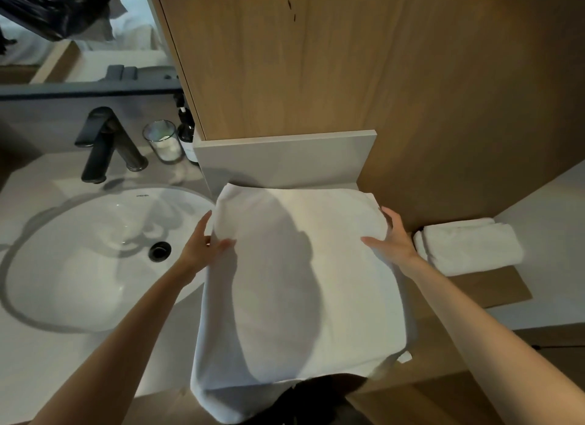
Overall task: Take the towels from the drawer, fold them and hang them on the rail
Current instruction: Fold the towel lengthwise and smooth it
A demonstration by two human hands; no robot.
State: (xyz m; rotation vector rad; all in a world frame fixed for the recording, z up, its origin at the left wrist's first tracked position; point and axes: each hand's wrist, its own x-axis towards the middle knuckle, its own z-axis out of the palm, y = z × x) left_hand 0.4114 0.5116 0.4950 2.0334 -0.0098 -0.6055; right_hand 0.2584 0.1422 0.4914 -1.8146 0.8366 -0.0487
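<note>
Gripping one spread towel (300,282) by its sides are the left hand (205,244) and right hand (394,238), one folded towel (468,246) nearby.

White towel (316,266), white folded towel (468,244), white basin (79,266), black tap (98,140), tan wood-grain panel (316,60), seemingly pale grey counter (31,361).

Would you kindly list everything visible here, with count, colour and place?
large towel: 1, white, spread on the counter right of the basin, front edge hanging over
folded towel: 1, white, on the wooden surface, far right
basin: 1, white, left
tap: 1, black, behind the basin
glass: 1, clear, right of the tap
pump bottle: 1, dark, beside the glass
left hand: grips the large towel's left edge
right hand: grips its right edge
</note>
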